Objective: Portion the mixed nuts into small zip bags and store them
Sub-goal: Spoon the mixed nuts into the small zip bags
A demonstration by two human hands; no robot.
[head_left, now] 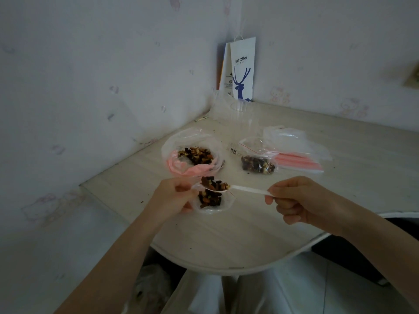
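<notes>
Filling a portion. The left hand pinches the small zip bag open above the bench. The right hand, at 3 o'clock, grips the spoon, its bowl over the opening so the nuts drop in. The supply bag lies at 11 o'clock.

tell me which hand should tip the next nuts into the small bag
Right. The right hand pinches the white plastic spoon, whose loaded bowl sits over the small zip bag; the left hand is busy holding that bag open.
</notes>
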